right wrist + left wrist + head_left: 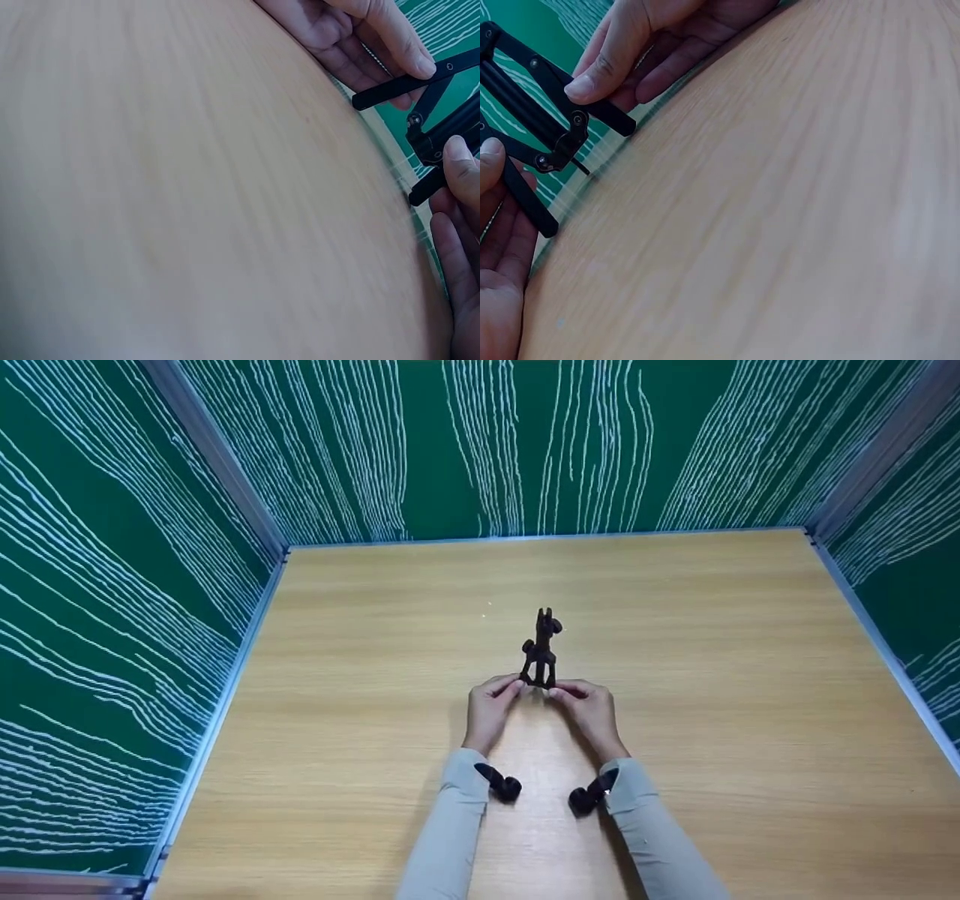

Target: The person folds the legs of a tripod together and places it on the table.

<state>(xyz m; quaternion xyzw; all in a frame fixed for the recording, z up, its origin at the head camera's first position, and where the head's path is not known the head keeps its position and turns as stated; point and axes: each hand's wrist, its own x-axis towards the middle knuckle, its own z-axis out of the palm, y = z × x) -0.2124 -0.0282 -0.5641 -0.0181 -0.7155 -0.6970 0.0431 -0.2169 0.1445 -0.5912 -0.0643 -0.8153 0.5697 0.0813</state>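
Note:
A small black tripod (540, 654) stands up from between the two hands above the middle of the table, knobs on its sides and a forked top. My left hand (490, 711) pinches one leg low down, thumb against fingers. On the other side, my right hand (591, 712) pinches another leg the same way. The left wrist view shows the tripod's legs (529, 196) spread apart, with hinged braces joining them to the centre column (521, 101). The right wrist view cuts off the tripod's upper part.
The wooden table (360, 660) spreads around both hands. Green panels with white wavy lines (525, 450) rise at the back and both sides, framed by metal posts (217, 450). Black wrist cameras (506, 787) jut inward from the sleeves. Tiny white specks lie beyond the tripod.

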